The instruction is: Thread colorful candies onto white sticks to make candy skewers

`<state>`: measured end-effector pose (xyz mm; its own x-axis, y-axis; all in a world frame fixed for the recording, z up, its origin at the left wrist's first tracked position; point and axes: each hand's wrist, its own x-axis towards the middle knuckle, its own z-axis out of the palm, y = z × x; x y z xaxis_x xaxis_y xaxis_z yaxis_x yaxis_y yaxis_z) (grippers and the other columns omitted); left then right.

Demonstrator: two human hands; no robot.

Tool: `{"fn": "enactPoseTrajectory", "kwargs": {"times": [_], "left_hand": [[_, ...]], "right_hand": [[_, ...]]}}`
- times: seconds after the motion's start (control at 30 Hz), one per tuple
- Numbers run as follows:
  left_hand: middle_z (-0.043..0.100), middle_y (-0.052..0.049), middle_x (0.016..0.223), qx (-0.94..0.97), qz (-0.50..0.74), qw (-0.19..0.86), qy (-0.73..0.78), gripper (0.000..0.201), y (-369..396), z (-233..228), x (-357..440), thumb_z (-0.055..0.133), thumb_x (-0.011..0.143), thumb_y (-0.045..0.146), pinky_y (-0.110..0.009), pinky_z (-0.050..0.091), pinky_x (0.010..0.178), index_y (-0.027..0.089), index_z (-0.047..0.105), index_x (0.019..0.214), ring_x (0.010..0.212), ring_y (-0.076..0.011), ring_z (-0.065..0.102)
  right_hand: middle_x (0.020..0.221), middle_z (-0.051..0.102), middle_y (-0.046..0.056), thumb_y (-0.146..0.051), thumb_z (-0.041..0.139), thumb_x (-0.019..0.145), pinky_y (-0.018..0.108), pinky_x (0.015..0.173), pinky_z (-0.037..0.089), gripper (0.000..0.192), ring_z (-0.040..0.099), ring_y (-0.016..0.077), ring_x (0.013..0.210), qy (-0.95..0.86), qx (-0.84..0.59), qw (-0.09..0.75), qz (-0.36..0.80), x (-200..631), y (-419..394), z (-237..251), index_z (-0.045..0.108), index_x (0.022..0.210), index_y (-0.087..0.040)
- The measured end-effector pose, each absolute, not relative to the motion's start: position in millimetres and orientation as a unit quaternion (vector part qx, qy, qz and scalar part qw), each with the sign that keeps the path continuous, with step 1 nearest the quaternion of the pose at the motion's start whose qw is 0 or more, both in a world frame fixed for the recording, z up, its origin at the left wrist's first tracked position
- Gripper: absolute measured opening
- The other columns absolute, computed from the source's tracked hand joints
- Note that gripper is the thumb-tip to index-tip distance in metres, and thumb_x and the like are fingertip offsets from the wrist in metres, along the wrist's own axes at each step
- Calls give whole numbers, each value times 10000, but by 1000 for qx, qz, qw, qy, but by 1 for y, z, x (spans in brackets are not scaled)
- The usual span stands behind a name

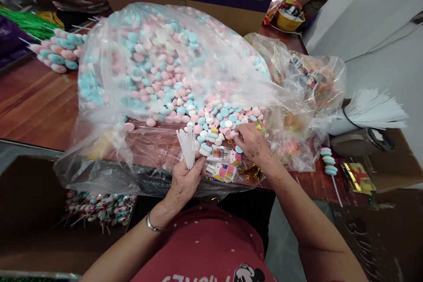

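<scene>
- Candies (211, 116), pink, blue and white discs, are filling a big clear bag (109, 141) lying open on the table (36, 105).
- Second bag (317, 83), just right of it, is holding mixed sweets.
- Box (29, 211), below the table's left edge, is holding finished skewers (99, 209).
- Left hand (185, 183) is gripping a bunch of white sticks (187, 143), standing upright, long axis pointing away from the person.
- Right hand (253, 141) is reaching palm down into the candies at the bag's mouth, fingers curled; whether it is pinching one, I cannot tell.
</scene>
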<state>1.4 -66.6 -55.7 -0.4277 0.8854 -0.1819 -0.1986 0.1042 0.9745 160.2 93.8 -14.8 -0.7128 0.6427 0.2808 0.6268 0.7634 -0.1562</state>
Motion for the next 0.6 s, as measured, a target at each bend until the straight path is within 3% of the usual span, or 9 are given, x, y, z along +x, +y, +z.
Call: {"fn": "enactPoseTrajectory", "kwargs": {"times": [0.27,0.4,0.5,0.6], "left_hand": [[511,29,523,282,590,463,598,279,-65,-46,2,648,779,415,-211,263,395,147,646,705,432,-71,365],[503,35,520,283,590,470,592,282,-65,-43,3,655,772,423,-215,256,398,142,667,765,429,-72,358],[504,43,519,281,596,468,589,304,-65,-42,3,660,768,422,-217,265,410,139,686,877,436,-78,364],[496,38,525,298,587,468,590,285,-65,-42,3,640,787,426,-218,269,419,143,673,792,445,-79,364]], "right_hand": [[825,681,97,-131,493,909,331,739,371,149,531,249,846,-925,-353,104,-95,152,77,-18,638,890,-160],[782,664,97,-101,462,915,341,711,350,183,512,254,812,-919,-359,100,-132,149,70,-20,630,871,-159],[789,657,104,-98,441,913,348,715,349,195,511,259,817,-923,-350,103,-126,145,71,-24,622,878,-158],[809,653,98,-92,457,862,338,738,367,173,526,246,833,-919,-364,137,-66,143,78,-25,614,861,-166]]}}
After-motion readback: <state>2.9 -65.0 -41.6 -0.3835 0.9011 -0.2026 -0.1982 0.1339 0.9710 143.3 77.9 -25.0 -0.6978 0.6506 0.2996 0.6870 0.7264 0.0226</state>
